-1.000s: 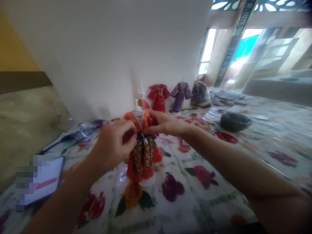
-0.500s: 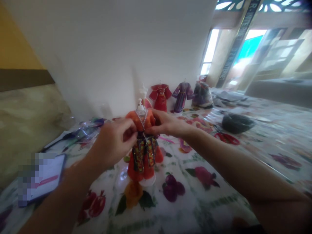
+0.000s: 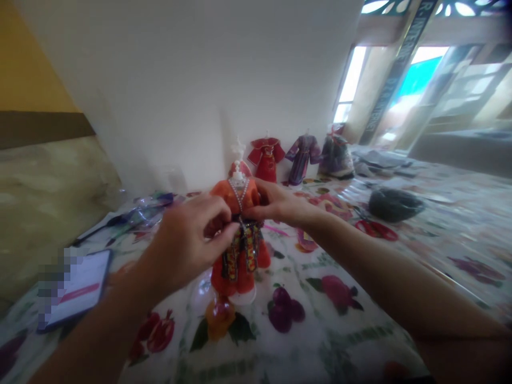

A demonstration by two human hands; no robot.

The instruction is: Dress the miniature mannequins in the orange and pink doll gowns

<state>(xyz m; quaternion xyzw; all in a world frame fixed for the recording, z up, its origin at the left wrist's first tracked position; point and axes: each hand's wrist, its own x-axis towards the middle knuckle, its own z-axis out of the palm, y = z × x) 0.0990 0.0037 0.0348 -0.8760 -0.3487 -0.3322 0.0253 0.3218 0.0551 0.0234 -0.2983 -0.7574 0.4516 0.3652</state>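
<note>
A small orange doll dress (image 3: 246, 194) stands upright on a white doll-sized dress form (image 3: 238, 173). It has a beaded V-shaped neckline, a dark waistband and patterned hanging panels (image 3: 251, 248) over its orange skirt. My left hand (image 3: 192, 229) is closed in a pinch at the left side of the waist, thumb and forefinger together over the panels' top edge. From the right, my right hand (image 3: 280, 204) grips the bodice, its thumb across the front at the waist. The other fingers go behind the dress and are partly hidden.
Against the wall stand a red doll dress (image 3: 266, 160), a purple doll dress (image 3: 303, 160) and a tied bag (image 3: 336, 156). Red-handled scissors (image 3: 376, 230) lie by a dark bundle (image 3: 395, 204) at the right. A phone or tablet (image 3: 82, 293) lies at the left, near clear plastic packets (image 3: 146, 208).
My left hand has shifted slightly right and across the waist, covering more of the left panel. My right hand keeps its hold. The whole view has shifted a little.
</note>
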